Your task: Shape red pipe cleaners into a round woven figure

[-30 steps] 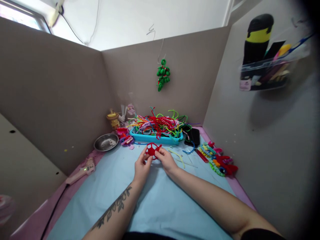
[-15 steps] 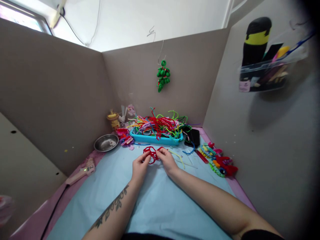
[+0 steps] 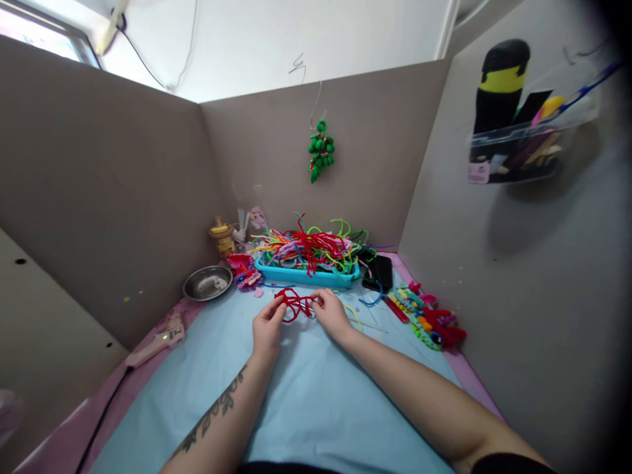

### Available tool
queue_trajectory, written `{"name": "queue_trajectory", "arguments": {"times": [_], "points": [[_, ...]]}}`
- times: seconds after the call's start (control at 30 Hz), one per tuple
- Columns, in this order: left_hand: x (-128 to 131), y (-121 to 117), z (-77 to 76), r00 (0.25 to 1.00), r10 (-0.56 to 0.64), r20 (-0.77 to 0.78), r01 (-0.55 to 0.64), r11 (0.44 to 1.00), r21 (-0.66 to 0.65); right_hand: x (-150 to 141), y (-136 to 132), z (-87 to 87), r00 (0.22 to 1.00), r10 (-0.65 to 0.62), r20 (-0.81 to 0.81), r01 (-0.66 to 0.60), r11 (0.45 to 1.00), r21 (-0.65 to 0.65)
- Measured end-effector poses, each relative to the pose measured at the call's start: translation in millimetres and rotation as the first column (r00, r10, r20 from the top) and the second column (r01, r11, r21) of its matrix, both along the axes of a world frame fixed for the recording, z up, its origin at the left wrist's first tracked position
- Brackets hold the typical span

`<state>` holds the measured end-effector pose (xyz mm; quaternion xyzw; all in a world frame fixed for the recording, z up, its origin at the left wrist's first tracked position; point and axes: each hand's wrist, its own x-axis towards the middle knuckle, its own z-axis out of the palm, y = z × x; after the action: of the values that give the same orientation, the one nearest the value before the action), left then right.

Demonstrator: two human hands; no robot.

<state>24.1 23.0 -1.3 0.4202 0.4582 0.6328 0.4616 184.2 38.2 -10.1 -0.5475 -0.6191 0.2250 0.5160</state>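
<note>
A red piece made of looped pipe cleaners (image 3: 295, 304) is held between both hands above the blue table cover (image 3: 316, 395). My left hand (image 3: 268, 329) pinches its left side between thumb and fingers. On the right, my right hand (image 3: 332, 315) is closed on the piece's other end, its fingertips partly hiding the wire there. Several open loops show between the hands. Just beyond lies a blue tray (image 3: 306, 275) heaped with red, green, pink and yellow pipe cleaners (image 3: 320, 247). A yellow-green pipe cleaner (image 3: 356, 317) lies close to my right hand.
A metal bowl (image 3: 208, 284) with small white bits and a pink glue gun (image 3: 158, 343) are at left. To the right are a black phone (image 3: 379, 272), a red-handled tool (image 3: 395, 308) and colourful pipe-cleaner figures (image 3: 429, 317). Grey partitions (image 3: 320, 197) enclose the table.
Both hands have moved slightly apart, the left hand shifting left. The red piece has turned from a rounded frame facing me into a wider, stretched set of loops.
</note>
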Motion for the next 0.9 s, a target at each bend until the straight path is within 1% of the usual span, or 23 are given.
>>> {"name": "queue_trajectory", "arguments": {"times": [0.07,0.23,0.33,0.4,0.47,0.53,0.57,0.63,0.7,0.77,0.8,0.9], "points": [[-0.8,1.2,-0.8,0.999,0.009,0.034,-0.009,1.000,-0.004,2.3,0.0,0.0,0.996,0.002,0.094,-0.003,1.000,0.003],[-0.9,2.0,-0.9,0.998,0.007,0.057,-0.007,1.000,-0.003,4.7,-0.4,-1.5,0.976,0.024,0.217,-0.028,0.999,0.016],[-1.0,1.9,-0.2,0.997,0.009,0.071,-0.008,1.000,-0.014,4.7,-1.5,-0.1,0.969,0.031,0.244,-0.038,0.999,0.023],[-1.2,1.9,0.2,0.997,0.021,0.080,-0.019,1.000,-0.021,4.5,-2.6,2.9,0.976,0.031,0.217,-0.041,0.998,0.042],[-1.3,1.8,0.5,0.997,0.029,0.067,-0.027,0.999,-0.025,3.9,-3.9,7.6,0.992,0.047,0.119,-0.055,0.997,0.063],[-1.2,1.7,0.6,0.999,0.020,0.043,-0.019,1.000,-0.024,2.3,-5.2,13.3,0.994,0.097,-0.056,-0.094,0.994,0.060],[-1.0,1.7,0.5,0.999,0.011,0.033,-0.010,1.000,-0.022,1.1,-5.7,16.1,0.978,0.127,-0.163,-0.120,0.992,0.048],[-0.6,1.8,-0.1,1.000,-0.004,0.018,0.005,1.000,-0.021,-2.0,-6.4,20.9,0.909,0.169,-0.381,-0.178,0.984,0.011],[-0.1,1.9,-1.0,1.000,-0.014,0.016,0.014,1.000,-0.024,-5.4,-6.8,23.5,0.813,0.185,-0.552,-0.233,0.972,-0.017],[0.3,1.9,-2.1,0.999,-0.032,0.020,0.033,0.999,-0.024,-8.5,-7.0,23.9,0.733,0.189,-0.654,-0.274,0.961,-0.029],[0.5,1.7,-2.6,0.999,-0.048,0.025,0.049,0.999,-0.024,-9.7,-7.1,23.5,0.708,0.191,-0.680,-0.287,0.958,-0.030],[1.4,0.7,-3.4,0.995,-0.090,0.040,0.091,0.995,-0.027,-12.6,-8.2,22.0,0.678,0.192,-0.710,-0.297,0.954,-0.025]]}}
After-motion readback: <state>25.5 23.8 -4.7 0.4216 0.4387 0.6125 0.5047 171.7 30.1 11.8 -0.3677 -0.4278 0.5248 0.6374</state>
